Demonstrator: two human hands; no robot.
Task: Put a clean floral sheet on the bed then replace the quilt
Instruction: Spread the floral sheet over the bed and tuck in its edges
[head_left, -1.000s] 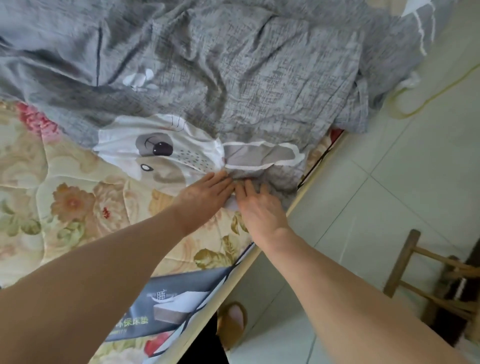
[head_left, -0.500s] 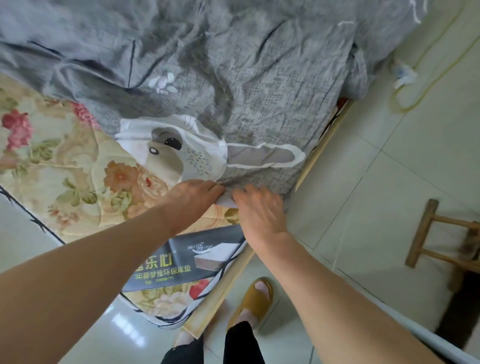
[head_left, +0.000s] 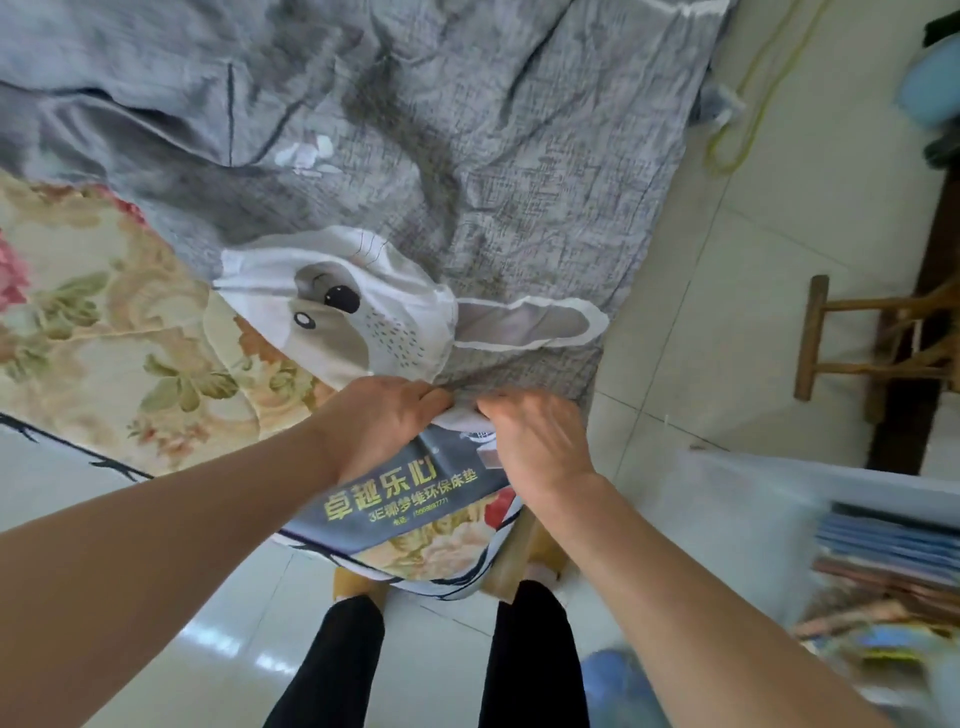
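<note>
Mattress (head_left: 104, 332) with its quilted floral cover shows bare at the left, more of its corner now exposed than a second ago, since the view has swung back toward the foot of the bed and the dark printed label (head_left: 400, 499) on the mattress end has come fully into sight. Across it lies the grey quilt (head_left: 467, 156), its edge with the white animal-face print (head_left: 343, 312) drawn right down to the corner. The left hand (head_left: 387, 421), which lay flat with straight fingers a second ago, now has its fingers curled around the quilt's hem, and just beside it the right hand (head_left: 535, 441) likewise has closed and pinches the same white hem; the two nearly touch. That change from smoothing to gripping suggests the quilt is about to be pulled off or gathered, so the bed can be cleared. No clean floral sheet can be told apart from the mattress cover here, so the sheet step looks not yet done. Farther right stand a wooden stool (head_left: 831, 338) on the tiled floor (head_left: 701, 312) and a blurred storage box (head_left: 857, 545).
</note>
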